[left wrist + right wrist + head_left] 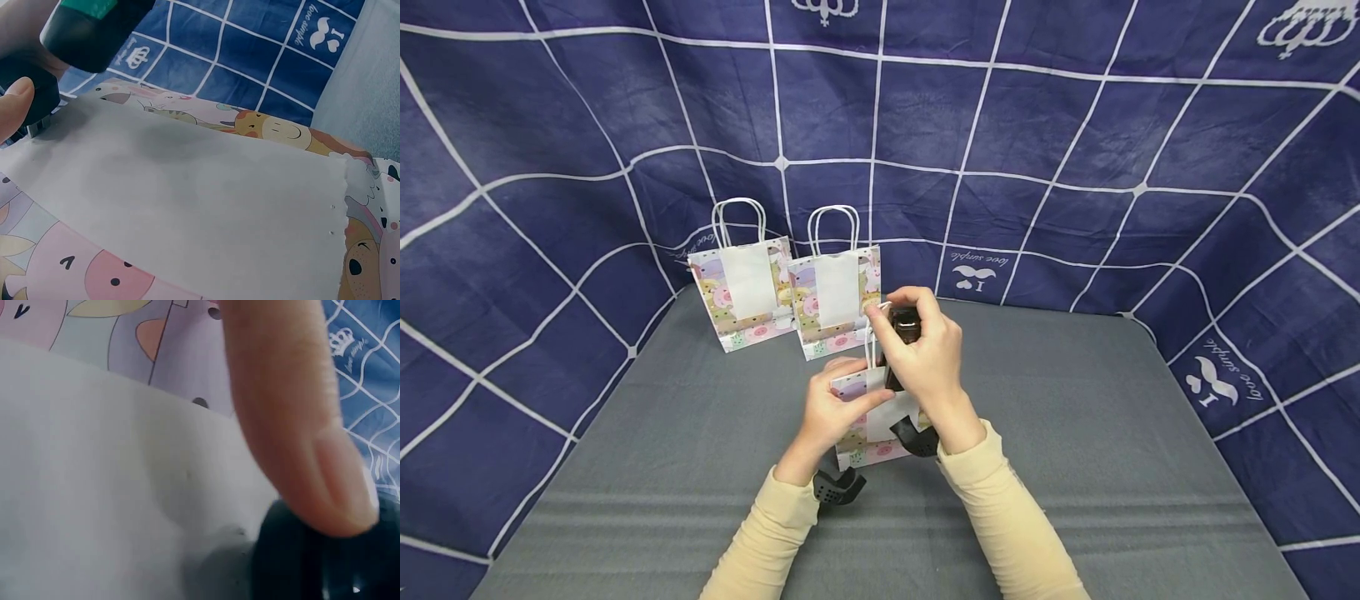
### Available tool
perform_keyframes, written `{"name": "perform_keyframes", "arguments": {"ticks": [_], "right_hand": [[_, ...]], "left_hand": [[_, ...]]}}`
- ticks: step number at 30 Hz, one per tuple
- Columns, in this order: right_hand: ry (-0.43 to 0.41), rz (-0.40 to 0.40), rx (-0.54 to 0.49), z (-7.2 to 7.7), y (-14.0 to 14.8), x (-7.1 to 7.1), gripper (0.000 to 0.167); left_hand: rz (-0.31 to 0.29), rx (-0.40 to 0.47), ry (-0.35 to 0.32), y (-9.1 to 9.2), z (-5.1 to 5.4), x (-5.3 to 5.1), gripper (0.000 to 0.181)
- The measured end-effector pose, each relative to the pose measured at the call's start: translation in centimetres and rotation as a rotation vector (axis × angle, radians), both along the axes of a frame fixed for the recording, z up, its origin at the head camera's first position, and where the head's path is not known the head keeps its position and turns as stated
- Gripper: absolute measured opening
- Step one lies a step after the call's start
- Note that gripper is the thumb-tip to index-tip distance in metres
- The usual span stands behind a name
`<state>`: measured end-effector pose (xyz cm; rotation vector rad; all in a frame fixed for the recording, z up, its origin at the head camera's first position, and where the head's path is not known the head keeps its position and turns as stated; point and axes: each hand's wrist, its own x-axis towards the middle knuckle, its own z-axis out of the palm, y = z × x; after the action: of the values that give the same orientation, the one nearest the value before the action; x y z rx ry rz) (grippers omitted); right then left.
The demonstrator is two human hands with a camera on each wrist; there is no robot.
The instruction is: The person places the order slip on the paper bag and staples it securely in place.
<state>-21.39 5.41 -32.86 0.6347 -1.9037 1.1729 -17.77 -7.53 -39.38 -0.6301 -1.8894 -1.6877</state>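
A small white-handled paper gift bag (852,446) with cartoon animals and a blank white panel stands at the front middle. My left hand (831,404) pinches its upper part, thumb across the front. In my right hand (932,342) I grip a black stapler (895,377), which sits at the bag's top edge. The left wrist view shows the dark stapler (37,94) with a metal part against the white panel (187,200). A fingertip (337,494) touches the dark tool in the right wrist view. The hands hide part of the bag's handles.
Two matching paper bags, a left one (748,283) and a right one (838,292), stand upright side by side behind my hands. The grey tabletop (1075,467) is bordered by a blue checked cloth (1075,133) at the back and sides.
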Motion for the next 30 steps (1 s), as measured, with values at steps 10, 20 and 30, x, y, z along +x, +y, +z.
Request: {"name": "perform_keyframes", "arguments": {"ticks": [10, 20, 30], "right_hand": [[-0.016, 0.117, -0.095, 0.2, 1.5, 0.1, 0.032], [0.064, 0.129, -0.366, -0.7, 3.7, -0.5, 0.048], [-0.218, 0.578, -0.344, -5.3, 6.0, -1.8, 0.067]], "left_hand": [[0.005, 0.006, 0.006, 0.0, 0.0, 0.0, 0.038], [0.014, 0.003, -0.006, 0.0, 0.0, -0.1, 0.037], [0.002, -0.002, -0.027, -0.1, 0.1, 0.0, 0.037]]}}
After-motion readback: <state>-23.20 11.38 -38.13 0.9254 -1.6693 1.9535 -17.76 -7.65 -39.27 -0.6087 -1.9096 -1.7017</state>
